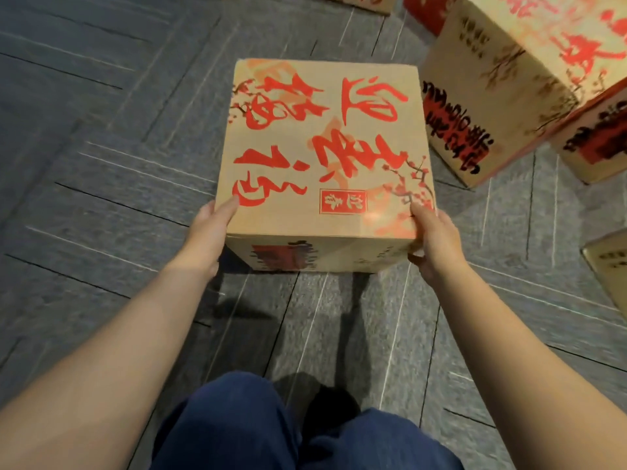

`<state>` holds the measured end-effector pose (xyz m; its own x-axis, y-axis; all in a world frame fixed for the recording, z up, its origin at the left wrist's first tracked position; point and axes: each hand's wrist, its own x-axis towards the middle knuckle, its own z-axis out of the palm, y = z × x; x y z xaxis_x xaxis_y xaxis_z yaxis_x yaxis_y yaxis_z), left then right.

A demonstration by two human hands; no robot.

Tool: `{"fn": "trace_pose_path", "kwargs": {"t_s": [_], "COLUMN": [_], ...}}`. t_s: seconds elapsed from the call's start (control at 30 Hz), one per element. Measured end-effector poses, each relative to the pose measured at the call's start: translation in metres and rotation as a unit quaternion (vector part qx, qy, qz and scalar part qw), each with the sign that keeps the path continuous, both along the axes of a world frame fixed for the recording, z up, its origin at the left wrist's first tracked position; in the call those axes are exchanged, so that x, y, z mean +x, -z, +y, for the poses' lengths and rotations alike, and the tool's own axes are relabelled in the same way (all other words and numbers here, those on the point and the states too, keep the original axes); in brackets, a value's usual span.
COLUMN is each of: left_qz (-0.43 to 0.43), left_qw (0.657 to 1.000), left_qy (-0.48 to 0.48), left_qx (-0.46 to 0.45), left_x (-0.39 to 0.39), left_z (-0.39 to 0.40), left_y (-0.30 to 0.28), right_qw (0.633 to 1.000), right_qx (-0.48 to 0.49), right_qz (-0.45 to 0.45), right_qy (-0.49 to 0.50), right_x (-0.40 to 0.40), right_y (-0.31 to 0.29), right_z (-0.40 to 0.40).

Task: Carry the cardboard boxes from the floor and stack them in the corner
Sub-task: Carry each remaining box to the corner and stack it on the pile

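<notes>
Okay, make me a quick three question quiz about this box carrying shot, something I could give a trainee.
1. True or false: only one of the hands touches the cardboard box.
2. Multiple choice: the large writing on the box top is A) red, B) green, C) blue.
3. Short answer: on which side of the held box do the other boxes stand?

Key
1. False. The left hand grips the near left corner and the right hand grips the near right corner.
2. A.
3. On the person's right, on the grey carpet floor.
</notes>
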<state>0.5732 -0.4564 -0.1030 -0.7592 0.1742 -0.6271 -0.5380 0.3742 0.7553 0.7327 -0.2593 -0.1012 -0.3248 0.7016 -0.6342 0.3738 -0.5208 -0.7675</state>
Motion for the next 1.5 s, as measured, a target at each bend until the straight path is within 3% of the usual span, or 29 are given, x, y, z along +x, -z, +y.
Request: {"fn": "trace_pose_path", "kwargs": {"t_s": [0.17,0.3,0.43,0.77,0.93,1.27,1.5], "left_qz": [-0.030,-0.029,-0.019,-0.014,0.006,0.007,-0.013], "left_qw": [0.998,0.997,0.997,0.999,0.996,0.965,0.886], "left_qy": [-0.019,-0.051,-0.064,-0.003,0.037,0.207,0.421], "left_qx": [0.053,0.052,0.041,0.044,0.079,0.163,0.196], "left_x": [-0.003,-0.001,0.007,0.027,0.030,0.057,0.119], "left_z": [0.005,0.000,-0.004,0.027,0.059,0.143,0.174], "left_y": [0.002,-0.042,-0.127,-0.399,-0.489,-0.561,-0.591], "right_qw": [1.000,1.000,1.000,0.999,0.995,0.956,0.870], "right_qx": [-0.005,-0.009,-0.012,-0.001,0.025,0.099,0.122], "right_qz": [0.023,0.019,0.019,0.018,0.043,0.054,0.058], "right_qy": [0.009,0.010,0.001,0.034,0.082,0.272,0.474], "right_x": [-0.006,-0.011,-0.009,0.032,0.055,0.134,0.214], "right_y": [-0.002,-0.043,-0.124,-0.395,-0.478,-0.559,-0.590], "right_z": [0.001,-0.003,-0.003,0.023,0.036,0.031,-0.039]}}
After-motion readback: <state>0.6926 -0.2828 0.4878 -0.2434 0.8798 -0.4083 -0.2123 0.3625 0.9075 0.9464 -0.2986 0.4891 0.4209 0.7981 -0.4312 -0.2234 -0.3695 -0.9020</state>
